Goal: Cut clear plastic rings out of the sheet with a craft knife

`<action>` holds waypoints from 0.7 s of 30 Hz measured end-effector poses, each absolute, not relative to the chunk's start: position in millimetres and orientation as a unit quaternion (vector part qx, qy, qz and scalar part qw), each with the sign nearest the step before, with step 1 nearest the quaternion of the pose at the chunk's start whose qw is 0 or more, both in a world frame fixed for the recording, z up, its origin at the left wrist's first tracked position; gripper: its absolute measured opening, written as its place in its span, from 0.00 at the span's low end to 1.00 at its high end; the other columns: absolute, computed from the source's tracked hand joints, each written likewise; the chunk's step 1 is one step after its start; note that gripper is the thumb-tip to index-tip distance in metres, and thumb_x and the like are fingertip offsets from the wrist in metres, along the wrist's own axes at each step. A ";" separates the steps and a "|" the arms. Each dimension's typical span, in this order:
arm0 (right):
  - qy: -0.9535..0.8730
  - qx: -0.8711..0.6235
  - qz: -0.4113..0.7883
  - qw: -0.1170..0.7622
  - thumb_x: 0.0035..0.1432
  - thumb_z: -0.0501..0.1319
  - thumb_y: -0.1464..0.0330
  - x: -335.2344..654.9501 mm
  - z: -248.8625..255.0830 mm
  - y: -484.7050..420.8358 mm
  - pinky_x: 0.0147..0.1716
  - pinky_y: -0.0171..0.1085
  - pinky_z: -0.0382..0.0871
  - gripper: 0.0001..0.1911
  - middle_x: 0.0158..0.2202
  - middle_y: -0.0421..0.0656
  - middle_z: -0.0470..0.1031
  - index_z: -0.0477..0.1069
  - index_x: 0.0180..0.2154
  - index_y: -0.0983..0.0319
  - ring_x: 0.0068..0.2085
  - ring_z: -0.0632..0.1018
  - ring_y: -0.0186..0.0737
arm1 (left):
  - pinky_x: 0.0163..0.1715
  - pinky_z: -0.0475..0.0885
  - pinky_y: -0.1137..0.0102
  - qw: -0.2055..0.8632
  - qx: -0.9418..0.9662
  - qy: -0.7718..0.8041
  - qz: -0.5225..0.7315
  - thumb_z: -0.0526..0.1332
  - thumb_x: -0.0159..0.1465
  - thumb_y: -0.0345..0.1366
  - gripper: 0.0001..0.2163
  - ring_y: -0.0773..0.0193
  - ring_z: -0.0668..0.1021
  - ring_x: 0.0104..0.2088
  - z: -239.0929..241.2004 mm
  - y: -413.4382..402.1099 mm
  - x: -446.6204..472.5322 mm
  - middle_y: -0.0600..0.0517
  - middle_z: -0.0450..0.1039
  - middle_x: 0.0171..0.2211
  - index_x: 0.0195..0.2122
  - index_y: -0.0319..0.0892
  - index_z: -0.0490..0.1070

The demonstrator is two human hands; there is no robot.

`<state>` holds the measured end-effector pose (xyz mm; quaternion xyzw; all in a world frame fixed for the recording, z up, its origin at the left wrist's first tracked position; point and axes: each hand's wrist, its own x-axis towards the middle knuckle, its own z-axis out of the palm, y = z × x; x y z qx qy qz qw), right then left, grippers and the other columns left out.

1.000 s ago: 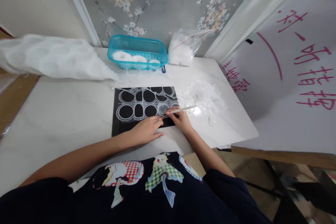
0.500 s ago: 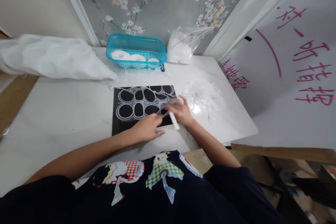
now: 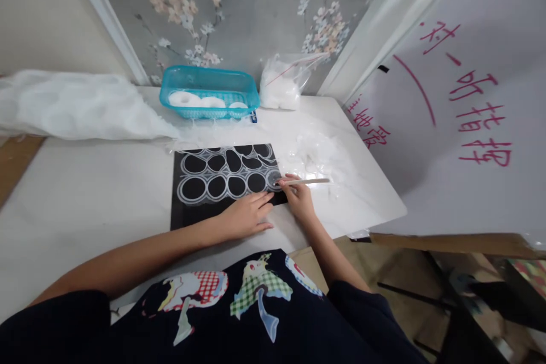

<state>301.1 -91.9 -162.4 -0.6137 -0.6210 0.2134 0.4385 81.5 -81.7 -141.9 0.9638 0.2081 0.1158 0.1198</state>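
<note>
Two hands close together on black mat (image 3: 187,213); left hand (image 3: 245,215) flat, pressing mat; right hand (image 3: 298,199) pinching thin white stick (image 3: 307,181), tip on clear sheet (image 3: 226,173).

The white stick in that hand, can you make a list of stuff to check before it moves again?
1. Right hand grips the thin white tool: ok, fingers pinch it near the tip.
2. Tool tip at the sheet: ok, it meets the right edge of the clear sheet with cut-out circles, by a small round piece.
3. Left hand steadies the work: ok, it lies flat on the black mat, fingers beside the tool.
4. Mat flat on the white table: ok.
5. Round piece cut free: cannot tell, too small.
6. Blue basket within reach: ok, behind the mat, holding white rings.
</note>
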 end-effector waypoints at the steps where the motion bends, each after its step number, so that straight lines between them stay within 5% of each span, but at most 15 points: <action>1: -0.621 -0.610 0.233 0.433 0.65 0.58 0.58 297.6 -164.1 -93.5 0.58 0.55 0.67 0.15 0.40 0.47 0.85 0.81 0.37 0.57 0.54 0.79 0.53 | 0.60 0.67 0.56 0.115 0.965 0.205 0.113 0.61 0.68 0.47 0.20 0.47 0.73 0.61 -143.9 -81.9 85.3 0.35 0.69 0.61 0.51 0.34 0.72; 21: -0.623 -0.617 0.238 0.418 0.65 0.58 0.57 299.5 -165.9 -95.0 0.56 0.53 0.70 0.16 0.39 0.46 0.84 0.82 0.37 0.57 0.53 0.79 0.53 | 0.59 0.70 0.55 0.099 0.962 0.230 0.111 0.63 0.67 0.46 0.21 0.45 0.74 0.60 -152.9 -75.7 105.3 0.31 0.71 0.59 0.50 0.32 0.71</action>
